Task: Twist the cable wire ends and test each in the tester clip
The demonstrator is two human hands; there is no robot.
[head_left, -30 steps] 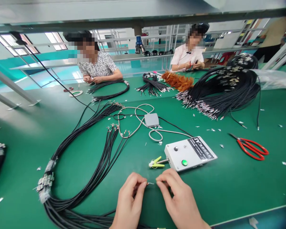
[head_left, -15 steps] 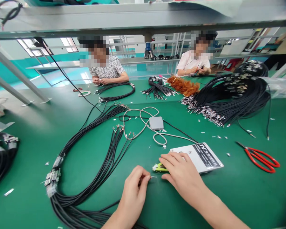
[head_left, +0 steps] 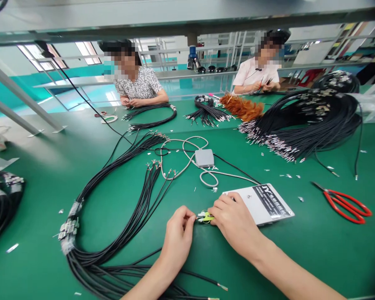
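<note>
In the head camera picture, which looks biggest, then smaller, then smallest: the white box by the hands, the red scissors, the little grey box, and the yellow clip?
1. white box
2. red scissors, nearly as long, much thinner
3. grey box, farther away, so its place is unsure
4. yellow clip, partly hidden between the right hand and left hand

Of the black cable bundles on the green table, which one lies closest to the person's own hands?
The long looped bundle curving past the left hand; the other bundles lie far across the table or at its left edge.

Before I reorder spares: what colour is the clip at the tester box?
Yellow-green clip, pinched by the right hand; head view.
</note>
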